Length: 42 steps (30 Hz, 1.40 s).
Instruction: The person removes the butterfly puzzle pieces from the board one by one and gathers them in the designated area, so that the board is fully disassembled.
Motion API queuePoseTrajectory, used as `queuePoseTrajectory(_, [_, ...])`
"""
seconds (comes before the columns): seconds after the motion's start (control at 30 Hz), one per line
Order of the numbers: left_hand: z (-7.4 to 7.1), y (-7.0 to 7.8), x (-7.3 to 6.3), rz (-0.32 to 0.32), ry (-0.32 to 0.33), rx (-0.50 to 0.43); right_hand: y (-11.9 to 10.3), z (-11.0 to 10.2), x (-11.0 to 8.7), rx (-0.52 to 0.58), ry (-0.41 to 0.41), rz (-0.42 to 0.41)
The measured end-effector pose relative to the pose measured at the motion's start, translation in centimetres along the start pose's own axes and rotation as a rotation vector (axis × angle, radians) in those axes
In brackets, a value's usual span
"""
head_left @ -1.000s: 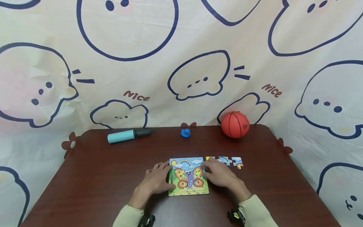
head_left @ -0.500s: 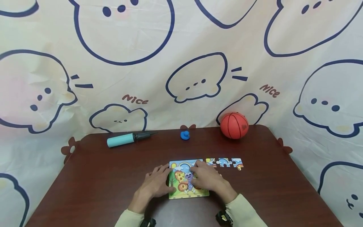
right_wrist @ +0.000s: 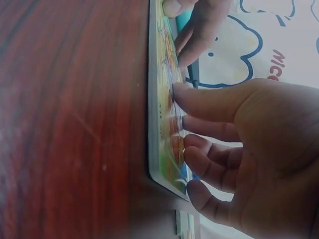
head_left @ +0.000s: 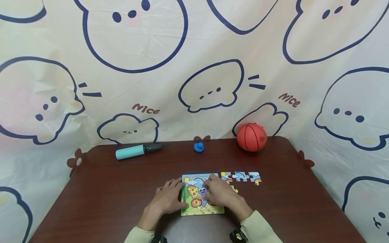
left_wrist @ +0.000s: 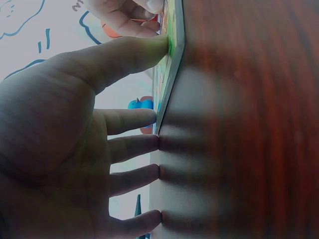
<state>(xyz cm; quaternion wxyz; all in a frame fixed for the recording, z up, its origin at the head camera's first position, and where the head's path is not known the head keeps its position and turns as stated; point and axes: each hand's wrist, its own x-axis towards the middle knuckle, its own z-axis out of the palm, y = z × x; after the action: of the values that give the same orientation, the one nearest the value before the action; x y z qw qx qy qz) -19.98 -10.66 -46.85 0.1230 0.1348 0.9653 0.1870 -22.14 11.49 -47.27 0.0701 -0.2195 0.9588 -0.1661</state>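
Note:
A puzzle board (head_left: pixel 203 212) printed with a butterfly, sun and rainbow lies flat on the brown table. My left hand (head_left: pixel 166 199) is at its left side, thumb (left_wrist: pixel 154 49) on the board's edge and the other fingers spread, their tips down by the tabletop. My right hand (head_left: pixel 221 193) reaches over the board's right half and covers part of the butterfly. In the right wrist view its thumb (right_wrist: pixel 199 101) and bent fingers (right_wrist: pixel 207 164) touch the picture with a gap between them. I cannot tell if a loose piece is under those fingertips.
Jigsaw pieces (head_left: pixel 240 176) lie in a row right of the board, with a yellow piece (head_left: pixel 234 188) partly hidden by the right hand. Along the back edge are a turquoise hand pump (head_left: pixel 130 152), a blue rubber duck (head_left: pixel 199 147) and a red ball (head_left: pixel 251 137). A printed cloth hangs behind.
My right hand has moved left from the board's right edge onto its picture, uncovering the leftmost loose piece and a yellow one. My left hand has stayed at the board's left side.

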Motion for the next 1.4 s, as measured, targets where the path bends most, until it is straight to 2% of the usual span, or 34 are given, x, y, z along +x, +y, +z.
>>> queuePoseTrajectory(0.43, [0.02,0.07,0.06,-0.014,-0.002,0.001,0.15,0.14,0.00,0.046,-0.011,0.021])
queuePoseTrajectory(0.9, [-0.07,0.01,0.12,-0.009,-0.009,-0.004,-0.30,-0.07,-0.17,0.024,-0.020,0.034])
queuePoseTrajectory(1.23, [-0.09,0.02,-0.02,0.005,-0.002,-0.014,0.04,-0.30,-0.25,0.010,-0.005,-0.007])
queuePoseTrajectory(1.4, [-0.13,-0.05,0.04,0.004,-0.005,-0.017,0.27,-0.40,-0.18,0.047,0.004,-0.042])
